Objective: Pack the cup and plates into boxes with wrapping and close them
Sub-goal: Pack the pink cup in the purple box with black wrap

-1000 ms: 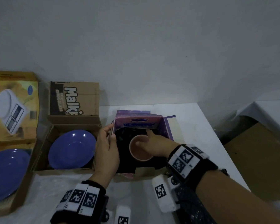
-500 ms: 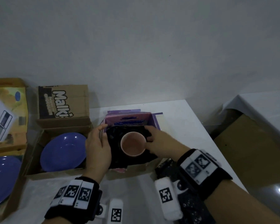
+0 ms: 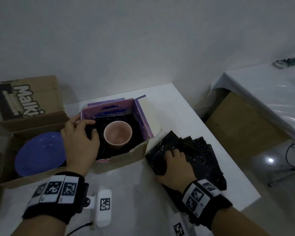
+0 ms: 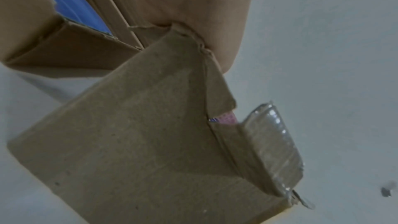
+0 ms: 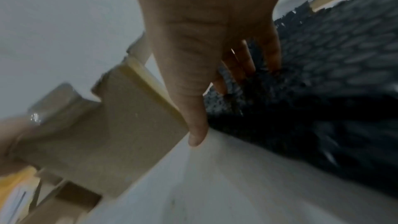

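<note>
Pink cup (image 3: 117,134) is sitting upright inside the black lining (image 3: 136,123) of the box (image 3: 138,150); my left hand (image 3: 80,143) is gripping that lining at the left wall. Left wrist is showing only the box. Right wrist: my right hand (image 5: 204,31) is lying loose-fingered on the bubble-wrap sheet (image 5: 323,83)

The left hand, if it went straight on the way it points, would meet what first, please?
Most likely the pink cup, standing in the black wrap its fingers hold; depth is unclear.
</note>
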`<state>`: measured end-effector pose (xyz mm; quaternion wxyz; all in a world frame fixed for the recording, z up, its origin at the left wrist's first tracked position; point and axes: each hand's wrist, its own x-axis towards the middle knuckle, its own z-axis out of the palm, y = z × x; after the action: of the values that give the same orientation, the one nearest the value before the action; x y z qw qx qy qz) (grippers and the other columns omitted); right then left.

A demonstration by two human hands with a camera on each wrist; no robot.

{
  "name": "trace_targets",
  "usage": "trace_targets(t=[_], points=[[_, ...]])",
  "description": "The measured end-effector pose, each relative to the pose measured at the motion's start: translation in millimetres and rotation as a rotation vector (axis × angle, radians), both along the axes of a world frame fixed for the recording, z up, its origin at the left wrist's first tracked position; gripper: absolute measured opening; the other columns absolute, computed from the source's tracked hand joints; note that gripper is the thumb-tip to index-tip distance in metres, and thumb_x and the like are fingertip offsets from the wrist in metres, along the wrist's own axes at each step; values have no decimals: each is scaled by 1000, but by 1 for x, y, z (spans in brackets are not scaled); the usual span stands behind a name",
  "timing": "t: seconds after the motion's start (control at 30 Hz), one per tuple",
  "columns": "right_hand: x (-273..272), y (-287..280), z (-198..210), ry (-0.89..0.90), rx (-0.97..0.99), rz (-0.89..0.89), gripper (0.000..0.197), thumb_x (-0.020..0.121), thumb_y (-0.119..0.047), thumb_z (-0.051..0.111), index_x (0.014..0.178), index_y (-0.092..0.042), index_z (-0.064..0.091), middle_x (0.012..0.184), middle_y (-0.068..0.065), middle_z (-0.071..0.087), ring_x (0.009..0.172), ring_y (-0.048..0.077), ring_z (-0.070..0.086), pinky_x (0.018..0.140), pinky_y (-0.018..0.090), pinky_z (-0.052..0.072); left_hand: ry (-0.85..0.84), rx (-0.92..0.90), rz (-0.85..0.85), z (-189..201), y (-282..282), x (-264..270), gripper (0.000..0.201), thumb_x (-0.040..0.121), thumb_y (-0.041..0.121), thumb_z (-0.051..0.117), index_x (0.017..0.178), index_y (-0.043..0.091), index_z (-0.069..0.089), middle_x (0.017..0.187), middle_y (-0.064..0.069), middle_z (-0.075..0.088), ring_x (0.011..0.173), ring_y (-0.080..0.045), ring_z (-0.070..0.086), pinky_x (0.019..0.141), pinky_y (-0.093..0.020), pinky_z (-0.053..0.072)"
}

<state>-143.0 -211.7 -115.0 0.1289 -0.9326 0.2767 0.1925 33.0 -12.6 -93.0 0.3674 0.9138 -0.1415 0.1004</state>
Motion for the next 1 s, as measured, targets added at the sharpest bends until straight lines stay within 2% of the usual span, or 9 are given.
trace_targets(t=[0.17,0.33,0.5,0.6,0.67,0.73,0.83,0.9,1.0], points=[[-4,11,-12,-129,-125,-1,46,91,-45,47,128,-20,36,131,7,37,119,29,37,93,44,42,5,-34,-3,1,-2,0,24,83,8,60,105,16,64,134,-14,42,122,-34,37,105,-38,27],[-3,-8,-2,-349,92,-124,29,97,-41,41,103,-23,63,97,0,64,92,25,61,72,32,51,22,-61,-5,0,-4,-1,24,84,8,59,106,16,64,134,-13,43,123,-33,37,105,-38,27],[13,-33,35,-563,38,-289,29,99,-34,35,93,-13,53,82,13,64,78,34,61,64,35,44,38,-170,-2,-2,-3,3,21,92,12,51,111,14,60,129,-13,48,120,-30,43,103,-40,32],[34,-32,84,-832,-149,-153,22,100,-25,35,104,-10,49,73,12,60,63,34,56,54,31,33,31,-343,-6,-6,-3,4,24,99,18,39,111,14,59,117,-9,55,110,-24,49,95,-33,37],[54,-16,114,-989,-193,16,20,97,-14,40,112,-8,51,72,9,61,57,30,54,51,31,36,60,-433,5,-7,-3,3,32,101,28,31,113,17,58,113,-5,57,106,-20,51,90,-31,37],[75,11,123,-1048,-240,204,30,87,-6,43,115,-7,54,83,12,68,68,31,62,59,34,47,97,-496,3,-10,-3,2,41,101,39,24,116,20,57,113,-2,58,108,-20,53,91,-33,39],[98,53,95,-903,-260,517,37,83,-14,39,114,-13,59,122,10,64,110,33,61,94,47,46,167,-643,0,-7,-5,0,48,99,53,19,114,28,56,115,-2,61,110,-19,56,97,-40,44],[104,70,71,-578,-165,645,38,89,-28,38,122,-18,54,139,5,51,130,36,43,108,60,25,224,-728,27,-3,-6,0,50,95,56,16,113,28,54,114,0,60,111,-17,55,95,-34,42],[102,77,50,-215,56,659,43,95,-32,47,136,-23,36,155,0,27,144,33,13,112,59,-3,261,-735,38,1,1,2,57,91,67,16,114,28,50,113,3,57,111,-14,53,90,-27,38]])
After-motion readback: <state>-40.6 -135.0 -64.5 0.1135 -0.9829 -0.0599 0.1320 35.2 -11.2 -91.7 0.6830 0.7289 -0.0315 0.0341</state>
